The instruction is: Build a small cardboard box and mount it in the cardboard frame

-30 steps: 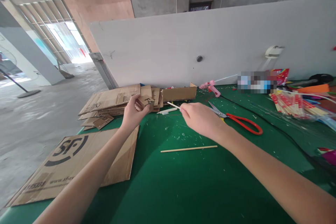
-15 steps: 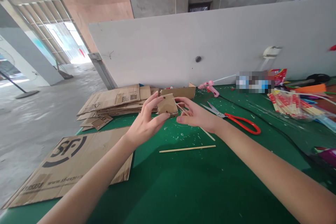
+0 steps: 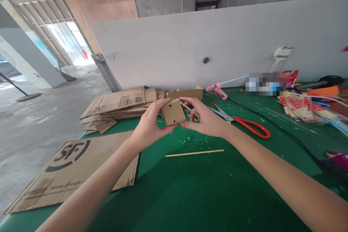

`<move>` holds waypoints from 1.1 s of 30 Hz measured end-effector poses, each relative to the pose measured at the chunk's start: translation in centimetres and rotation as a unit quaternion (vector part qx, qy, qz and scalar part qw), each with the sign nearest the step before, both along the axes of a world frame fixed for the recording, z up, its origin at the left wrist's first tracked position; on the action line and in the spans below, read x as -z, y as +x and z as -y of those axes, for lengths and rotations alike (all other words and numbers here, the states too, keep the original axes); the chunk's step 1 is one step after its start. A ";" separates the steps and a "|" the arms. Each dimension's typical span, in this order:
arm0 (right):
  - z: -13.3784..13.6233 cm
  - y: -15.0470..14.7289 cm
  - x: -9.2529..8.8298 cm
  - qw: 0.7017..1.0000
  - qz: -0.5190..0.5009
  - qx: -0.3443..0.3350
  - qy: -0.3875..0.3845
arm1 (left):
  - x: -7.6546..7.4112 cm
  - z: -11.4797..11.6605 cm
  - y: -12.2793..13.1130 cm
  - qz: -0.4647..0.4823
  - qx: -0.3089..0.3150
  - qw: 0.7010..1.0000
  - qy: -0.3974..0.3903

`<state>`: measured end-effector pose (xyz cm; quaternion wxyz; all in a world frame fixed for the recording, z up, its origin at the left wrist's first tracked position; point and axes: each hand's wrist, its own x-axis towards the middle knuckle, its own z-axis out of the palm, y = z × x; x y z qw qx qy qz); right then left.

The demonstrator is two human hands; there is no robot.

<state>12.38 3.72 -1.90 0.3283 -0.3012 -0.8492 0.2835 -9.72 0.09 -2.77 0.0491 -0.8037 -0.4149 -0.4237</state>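
Note:
A small square cardboard piece (image 3: 174,113) with two dark holes is held up above the green table. My left hand (image 3: 150,120) grips it by the left side, thumb below and fingers along the top. At the right edge, my right hand (image 3: 204,116) has its thumb and index finger touching the piece. A thin wooden stick (image 3: 186,106) passes under its curled fingers, mostly hidden. Below the hands, another wooden stick (image 3: 194,153) lies flat on the table.
Orange-handled scissors (image 3: 251,126) lie half open just right of my right hand. Behind stand a pink glue gun (image 3: 217,90) and stacked cardboard (image 3: 116,103). A large cardboard sheet (image 3: 108,159) is at left, packaged chopsticks (image 3: 296,107) at right. A white partition (image 3: 168,50) bounds the back.
The cardboard piece has tilted so that its face shows more fully, and sits slightly lower. My right hand has closed in on its right edge. The stick's far end has gone out of sight.

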 end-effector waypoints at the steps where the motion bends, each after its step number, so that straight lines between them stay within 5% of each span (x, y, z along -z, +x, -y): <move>1: 0.0 0.2 -0.2 0.997 0.040 0.038 0.052 | 0.0 -0.1 -0.1 -0.006 -0.018 1.000 0.014; 7: 1.4 -0.3 -1.1 0.927 0.177 0.134 0.301 | 0.4 -0.9 -0.8 -0.017 -0.051 0.995 0.087; 13: 3.0 -1.8 -1.0 0.849 0.268 0.190 0.414 | 0.7 -1.2 -1.1 0.012 -0.032 0.996 0.078; 22: 3.5 -2.3 -0.4 0.840 0.299 0.200 0.406 | 0.7 -1.1 -0.9 -0.003 -0.066 0.997 0.041; 33: 4.8 -3.7 0.2 0.860 0.347 0.244 0.284 | 1.7 -0.8 0.6 -0.097 -0.057 0.982 0.151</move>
